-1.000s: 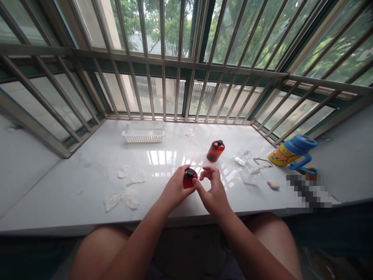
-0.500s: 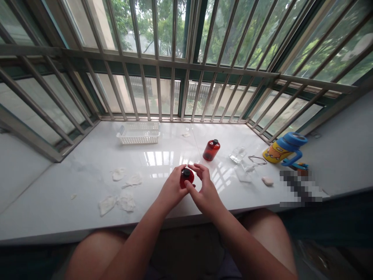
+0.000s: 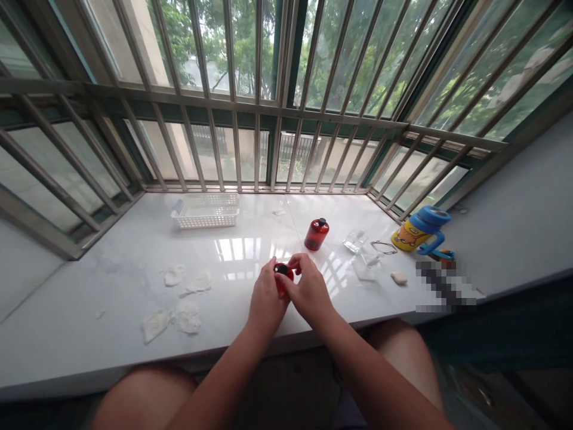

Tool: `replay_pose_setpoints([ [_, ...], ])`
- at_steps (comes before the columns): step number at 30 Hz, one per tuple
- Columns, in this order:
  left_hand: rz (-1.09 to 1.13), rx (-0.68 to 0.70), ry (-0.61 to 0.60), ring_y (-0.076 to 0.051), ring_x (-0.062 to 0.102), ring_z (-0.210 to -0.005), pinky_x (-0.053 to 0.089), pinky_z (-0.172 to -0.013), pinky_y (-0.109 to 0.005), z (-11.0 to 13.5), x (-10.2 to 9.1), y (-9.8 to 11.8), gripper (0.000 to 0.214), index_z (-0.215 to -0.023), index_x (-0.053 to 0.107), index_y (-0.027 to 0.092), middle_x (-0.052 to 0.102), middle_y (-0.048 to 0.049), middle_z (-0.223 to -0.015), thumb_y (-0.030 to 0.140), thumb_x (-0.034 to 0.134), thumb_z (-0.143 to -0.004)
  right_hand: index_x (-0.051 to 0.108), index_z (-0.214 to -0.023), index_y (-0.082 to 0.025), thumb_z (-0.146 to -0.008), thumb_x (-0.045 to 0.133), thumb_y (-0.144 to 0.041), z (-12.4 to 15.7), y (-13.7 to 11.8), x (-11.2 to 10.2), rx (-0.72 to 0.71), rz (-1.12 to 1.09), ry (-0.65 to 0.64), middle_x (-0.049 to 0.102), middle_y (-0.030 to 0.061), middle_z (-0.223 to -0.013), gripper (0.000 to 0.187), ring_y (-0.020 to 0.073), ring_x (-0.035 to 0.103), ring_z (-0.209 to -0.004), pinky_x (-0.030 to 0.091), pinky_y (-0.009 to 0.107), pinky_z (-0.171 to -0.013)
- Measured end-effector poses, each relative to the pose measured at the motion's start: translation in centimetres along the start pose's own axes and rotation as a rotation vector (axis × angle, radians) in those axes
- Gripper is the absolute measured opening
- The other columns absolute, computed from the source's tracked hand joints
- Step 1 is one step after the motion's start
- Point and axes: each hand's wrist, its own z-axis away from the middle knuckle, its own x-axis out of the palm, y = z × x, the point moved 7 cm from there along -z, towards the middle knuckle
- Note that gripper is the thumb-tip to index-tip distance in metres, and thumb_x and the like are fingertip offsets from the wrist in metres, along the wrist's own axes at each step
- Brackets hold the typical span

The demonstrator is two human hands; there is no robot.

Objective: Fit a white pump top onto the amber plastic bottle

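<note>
Holding a red bottle (image 3: 280, 286) just below our fingertips, left fingers (image 3: 267, 280) wrapped around it, right fingers (image 3: 299, 264) closed at its black cap (image 3: 282, 269); smooth plastic could slip, rolling toward a second bottle (image 3: 316, 235) beyond our fingers.

No lettering can be read on the red bottle (image 3: 316, 234) standing on the marble counter (image 3: 107, 298), nor on a second red bottle (image 3: 282, 280) nearer the camera. A yellow-and-blue flask (image 3: 423, 230) carries a cartoon print (image 3: 404, 237) (any small type on it is too tiny to make out), while a pixelated patch (image 3: 445, 286) hides whatever lies at the counter's right end.
</note>
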Motion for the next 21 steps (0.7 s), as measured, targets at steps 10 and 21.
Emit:
replay_pose_setpoints([
  [10,0.027,0.085,-0.270,-0.037,0.043,-0.158,0.042,-0.127,-0.062,0.5,0.7,2.0,0.096,-0.168,0.021,0.029,0.040,-0.0178,-0.171,0.043,0.080,-0.093,0.055,-0.123,-0.027,-0.090,0.073,-0.048,-1.5,5.1,-8.0,0.096,0.187,0.084,0.077,0.0054,-0.107,0.043,0.0256,0.070,-0.087,0.056,0.042,-0.082],
  [21,-0.031,0.110,-0.208,-0.033,0.059,-0.143,0.050,-0.120,-0.058,-1.0,-1.6,1.3,0.058,-0.151,0.046,0.028,0.061,-0.0133,-0.150,0.030,0.069,-0.098,0.058,-0.129,-0.023,-0.094,0.064,-0.046,-4.8,10.7,-14.8,0.028,0.566,0.206,0.072,0.0148,-0.125,0.042,0.0345,0.069,-0.109,0.056,0.050,-0.097],
])
